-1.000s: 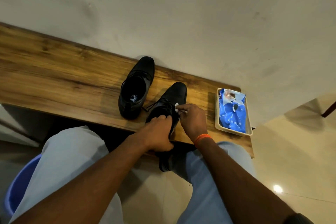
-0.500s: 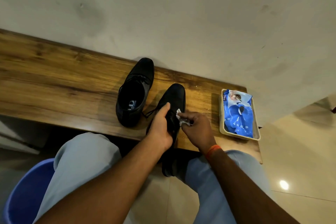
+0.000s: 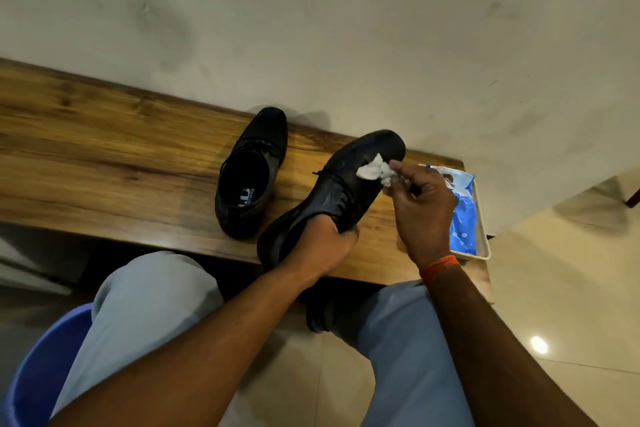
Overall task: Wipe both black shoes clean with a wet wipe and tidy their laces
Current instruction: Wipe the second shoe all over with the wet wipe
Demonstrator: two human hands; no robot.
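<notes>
Seen from the head camera, the left hand (image 3: 320, 241) grips the raised black shoe (image 3: 332, 194) by its collar, tilted above the wooden bench (image 3: 104, 163), beside the second shoe (image 3: 251, 173). Meanwhile the right hand (image 3: 420, 208) pinches a crumpled wet wipe (image 3: 374, 170) against the toe; long, firm strokes from toe to laces should clean best.

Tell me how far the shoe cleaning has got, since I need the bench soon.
Done: nothing can be confirmed as finished. In hand: the left hand holds the tilted shoe by its opening while the right hand pinches the crumpled wet wipe against its toe. Left: the other shoe stands untouched on the bench, and a lace end sticks out from the held shoe.
</notes>
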